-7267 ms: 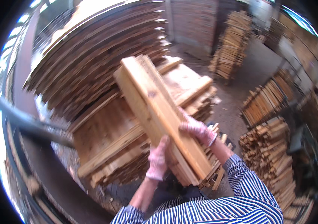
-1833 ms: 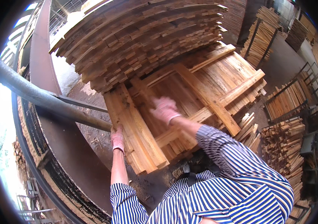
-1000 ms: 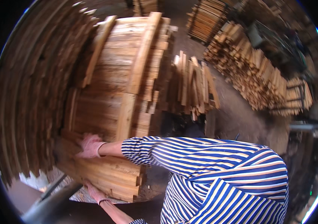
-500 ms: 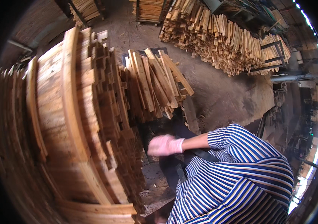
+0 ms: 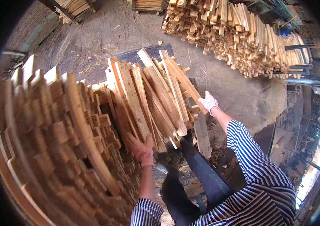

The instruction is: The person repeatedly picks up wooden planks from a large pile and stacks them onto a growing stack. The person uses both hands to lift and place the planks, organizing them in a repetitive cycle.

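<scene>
A loose heap of rough wooden strips [image 5: 154,94] lies ahead of me, their near ends pointing toward my legs. My right hand [image 5: 209,102], in a pale pink glove, closes on the near end of a wooden strip [image 5: 184,81] lying slantwise along the heap's right side. My left hand [image 5: 142,150], also gloved in pink, is at the near ends of the strips on the left side. Its thumb and fingers are spread against the wood, and the fingertips are partly blurred.
A tall stack of wooden strips [image 5: 54,143] rises close on my left. Another big wood pile [image 5: 235,37] fills the far right beside a dark metal frame [image 5: 295,47]. A dark board [image 5: 145,54] shows behind the heap. A plank [image 5: 202,135] stands near my legs.
My right hand has reached out from near my body to the strip at the heap's right. My left hand has come into view at the heap. The view has swung.
</scene>
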The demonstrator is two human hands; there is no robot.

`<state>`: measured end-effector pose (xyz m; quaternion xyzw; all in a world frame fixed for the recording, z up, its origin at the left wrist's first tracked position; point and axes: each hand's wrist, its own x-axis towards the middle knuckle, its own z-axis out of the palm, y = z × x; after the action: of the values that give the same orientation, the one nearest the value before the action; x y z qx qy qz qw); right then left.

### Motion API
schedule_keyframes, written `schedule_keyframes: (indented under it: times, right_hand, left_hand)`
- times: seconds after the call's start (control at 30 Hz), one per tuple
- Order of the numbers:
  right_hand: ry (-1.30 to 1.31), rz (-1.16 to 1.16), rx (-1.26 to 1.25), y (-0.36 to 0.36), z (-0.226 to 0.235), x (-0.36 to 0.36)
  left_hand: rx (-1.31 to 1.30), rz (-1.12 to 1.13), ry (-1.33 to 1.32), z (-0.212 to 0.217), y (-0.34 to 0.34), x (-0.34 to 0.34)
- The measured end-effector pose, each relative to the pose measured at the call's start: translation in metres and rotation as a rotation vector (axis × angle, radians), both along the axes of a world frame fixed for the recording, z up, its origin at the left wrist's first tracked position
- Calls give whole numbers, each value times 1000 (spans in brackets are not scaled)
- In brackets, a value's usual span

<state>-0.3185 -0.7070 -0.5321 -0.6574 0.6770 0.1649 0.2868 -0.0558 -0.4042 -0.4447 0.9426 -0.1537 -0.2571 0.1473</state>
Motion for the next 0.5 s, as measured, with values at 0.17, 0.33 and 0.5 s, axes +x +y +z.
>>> schedule_keyframes:
  times: [0.17, 0.33, 0.5]
  right_hand:
    - [137, 305, -69, -27, -85, 25]
    - [-36, 65, 24, -39, -141, -15]
    - [-427, -276, 177, -16, -86, 21]
  left_hand:
    - [210, 78, -336, -94, -72, 7]
    - [-3, -17, -299, -100, -86, -1]
    - [-38, -74, -347, -106, -43, 29]
